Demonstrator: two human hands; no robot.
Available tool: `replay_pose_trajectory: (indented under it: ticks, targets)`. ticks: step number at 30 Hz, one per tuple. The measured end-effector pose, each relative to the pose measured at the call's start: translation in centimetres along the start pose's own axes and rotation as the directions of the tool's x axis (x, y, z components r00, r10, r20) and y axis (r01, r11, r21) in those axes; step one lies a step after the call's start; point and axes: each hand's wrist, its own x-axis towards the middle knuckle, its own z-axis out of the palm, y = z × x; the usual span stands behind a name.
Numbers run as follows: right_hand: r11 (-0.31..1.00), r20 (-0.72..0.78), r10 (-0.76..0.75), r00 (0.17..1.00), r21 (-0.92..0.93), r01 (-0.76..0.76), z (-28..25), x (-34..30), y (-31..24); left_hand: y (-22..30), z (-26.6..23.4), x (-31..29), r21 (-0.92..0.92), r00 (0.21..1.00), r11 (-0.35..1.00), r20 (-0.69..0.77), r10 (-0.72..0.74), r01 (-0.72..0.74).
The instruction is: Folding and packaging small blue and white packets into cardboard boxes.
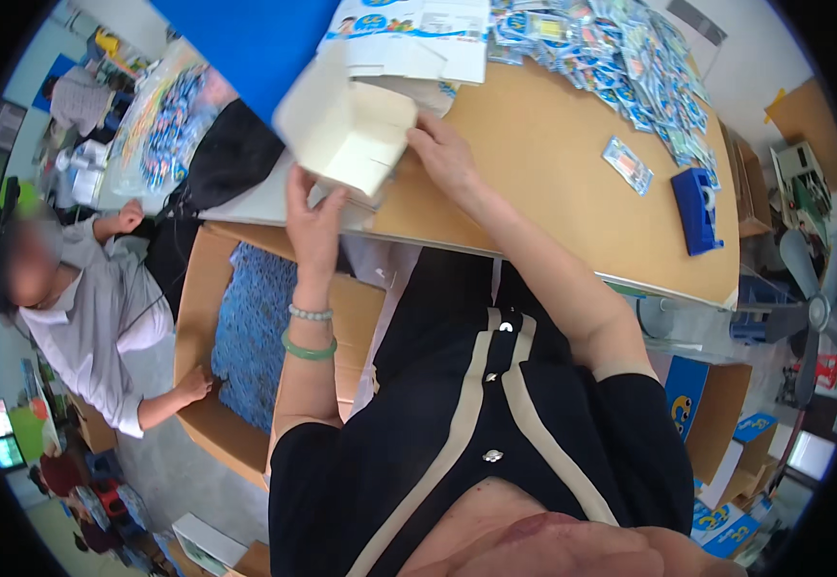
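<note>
A small white carton point(372, 144) with its flap raised is held over the table's near edge, and I look into its bare inside. My left hand point(314, 216) is closed on its lower left corner, thumb and fingers at the edge. On the right side wall, my right hand point(442, 154) grips the carton, some of its fingers hidden behind it. Just beyond lie flat printed white-and-blue cartons point(413, 43) in a stack. A lone small packet point(628, 165) rests on the tabletop to the right of my right hand.
A heap of small packets point(620, 67) covers the far right of the tan table point(534, 192). At its right edge stands a blue tape dispenser point(695, 212). Below left, a large cardboard box point(197, 317) holds blue material; a co-worker point(91, 298) touches its rim. A fan point(815, 310) stands right.
</note>
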Motion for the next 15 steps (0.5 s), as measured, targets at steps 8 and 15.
replay_pose_trajectory:
  ticks: [8,15]
  targets:
    - [0.674,-0.107,-0.602,0.792,-0.599,0.432,-12.6,-3.4,3.4,-0.8,-1.5,-2.5,0.061,0.963,0.993,-0.256,-0.084,0.103]
    - [0.31,-0.285,-0.455,0.844,-0.939,-0.149,-24.4,-5.5,6.9,1.7,4.6,-6.6,0.378,0.797,0.702,0.296,0.526,-0.603]
